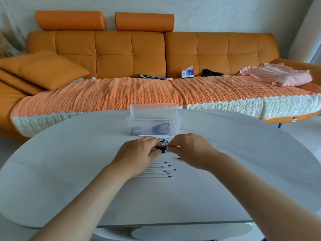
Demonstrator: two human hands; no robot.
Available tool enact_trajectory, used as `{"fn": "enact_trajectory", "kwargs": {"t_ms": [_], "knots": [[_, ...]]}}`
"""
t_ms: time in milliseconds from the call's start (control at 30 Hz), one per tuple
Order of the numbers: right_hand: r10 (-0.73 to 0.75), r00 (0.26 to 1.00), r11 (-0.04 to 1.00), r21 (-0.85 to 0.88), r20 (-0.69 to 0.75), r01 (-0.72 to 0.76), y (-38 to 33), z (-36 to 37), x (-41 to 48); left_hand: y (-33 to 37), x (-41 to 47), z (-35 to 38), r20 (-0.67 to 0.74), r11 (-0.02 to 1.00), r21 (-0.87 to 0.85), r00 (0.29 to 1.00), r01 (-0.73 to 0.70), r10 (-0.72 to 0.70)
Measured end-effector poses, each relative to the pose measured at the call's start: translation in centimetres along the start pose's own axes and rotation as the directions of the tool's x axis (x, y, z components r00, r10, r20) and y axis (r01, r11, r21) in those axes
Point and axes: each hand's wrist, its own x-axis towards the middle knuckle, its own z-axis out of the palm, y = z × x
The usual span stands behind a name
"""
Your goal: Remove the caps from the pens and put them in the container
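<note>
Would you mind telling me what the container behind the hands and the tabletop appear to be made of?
The container looks like clear, ribbed plastic: dark items inside it and the orange cover behind it show through its walls. The tabletop looks like matte white laminate or painted board, smooth with little glare. The picture does not settle which.

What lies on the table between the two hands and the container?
In the head view, a few pens lie there, close before the container.
</note>
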Motion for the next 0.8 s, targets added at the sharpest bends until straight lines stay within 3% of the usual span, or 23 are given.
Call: {"fn": "enact_trajectory", "kwargs": {"t_ms": [333,533,800], "knots": [[0.036,0.995,0.999,0.025,-0.093,-0.034,-0.91,0.24,0.33,-0.51,-0.18,0.06,0.032,0.999,0.042,0.999,-0.002,0.000],[-0.003,1.000,0.996,0.090,-0.030,0.006,-0.57,0.37,0.46,-0.72,-0.13,-0.22,0.029,0.998,0.057,1.000,0.008,-0.009],[0.053,0.998,0.990,0.131,-0.045,-0.046,-0.60,0.15,0.22,-0.25,-0.08,-0.19,0.097,0.999,0.037,0.995,0.018,-0.022]]}}
